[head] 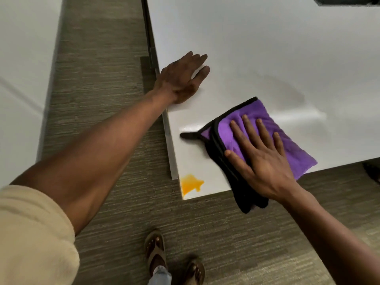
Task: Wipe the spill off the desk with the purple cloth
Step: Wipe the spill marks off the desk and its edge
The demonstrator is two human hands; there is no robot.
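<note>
A folded purple cloth [287,138] with a black edge and black underside lies on the white desk [267,58] near its front edge; part of it hangs over the edge. My right hand [261,157] presses flat on the cloth, fingers spread. An orange spill [190,184] sits at the desk's near left corner, to the left of the cloth and apart from it. A faint wet streak [287,89] shows on the desk beyond the cloth. My left hand [183,79] rests flat on the desk's left edge, holding nothing.
Grey carpet [98,99] runs between this desk and another white surface [20,68] at the left. My sandalled feet [156,256] stand just in front of the desk corner. A dark object [349,1] sits at the desk's far right.
</note>
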